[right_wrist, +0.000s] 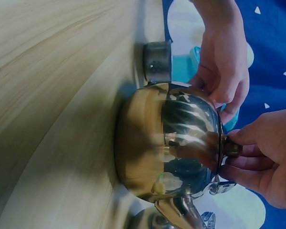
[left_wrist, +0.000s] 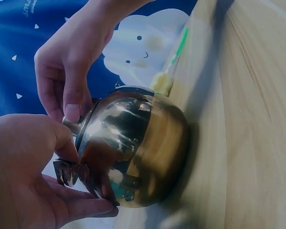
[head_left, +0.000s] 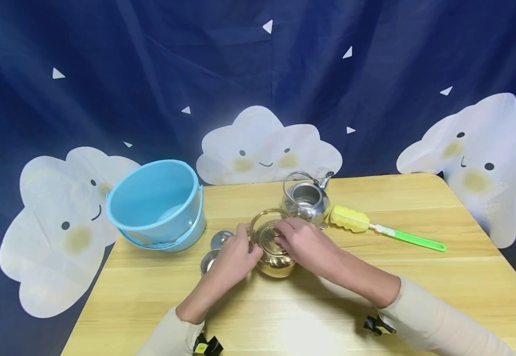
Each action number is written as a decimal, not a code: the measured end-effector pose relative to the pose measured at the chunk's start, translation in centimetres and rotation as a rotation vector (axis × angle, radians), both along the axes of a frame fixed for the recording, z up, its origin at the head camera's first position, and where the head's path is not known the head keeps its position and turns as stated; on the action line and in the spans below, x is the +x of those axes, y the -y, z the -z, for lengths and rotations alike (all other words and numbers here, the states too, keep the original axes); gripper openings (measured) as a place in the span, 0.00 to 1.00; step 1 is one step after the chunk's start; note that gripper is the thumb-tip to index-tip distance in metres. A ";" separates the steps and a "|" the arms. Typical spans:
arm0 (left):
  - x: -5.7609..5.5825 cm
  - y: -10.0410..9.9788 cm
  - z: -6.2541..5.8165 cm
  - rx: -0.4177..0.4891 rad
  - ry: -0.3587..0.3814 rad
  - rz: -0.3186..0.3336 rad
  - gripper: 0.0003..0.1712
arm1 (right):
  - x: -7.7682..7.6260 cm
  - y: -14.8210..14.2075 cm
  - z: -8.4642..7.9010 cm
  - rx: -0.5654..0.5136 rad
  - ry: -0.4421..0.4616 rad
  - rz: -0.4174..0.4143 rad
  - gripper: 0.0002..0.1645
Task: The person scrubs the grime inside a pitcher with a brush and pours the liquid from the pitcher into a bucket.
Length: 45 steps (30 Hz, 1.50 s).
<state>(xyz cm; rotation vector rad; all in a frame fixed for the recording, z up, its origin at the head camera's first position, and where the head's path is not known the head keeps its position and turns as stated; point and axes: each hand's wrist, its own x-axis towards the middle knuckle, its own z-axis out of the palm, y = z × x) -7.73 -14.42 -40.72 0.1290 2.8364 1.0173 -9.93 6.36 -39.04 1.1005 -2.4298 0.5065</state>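
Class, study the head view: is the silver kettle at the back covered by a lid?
No, the silver kettle has no lid on, its round mouth open to view.

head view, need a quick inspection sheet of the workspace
Surface: pale wooden table, glare on the person's side
Job's things: golden kettle, its lid on top
Clutter: silver kettle, uncovered; blue bucket; small silver lid; small round metal container; yellow sponge brush
Hands: right hand pinches the lid's knob; left hand grips the golden kettle at its handle's base
Cables: nothing seen
Surroundings: navy cloud-print backdrop
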 end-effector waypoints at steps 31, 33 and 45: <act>-0.2 -0.5 0.2 0.010 -0.015 -0.030 0.39 | 0.0 -0.3 0.0 -0.032 -0.016 -0.025 0.16; -0.2 -0.5 0.1 0.009 -0.016 -0.032 0.39 | 0.0 -0.4 -0.1 -0.024 -0.021 -0.034 0.16; -0.1 -0.5 0.2 0.004 -0.015 -0.040 0.38 | -0.1 -0.9 -0.4 0.030 0.010 -0.080 0.16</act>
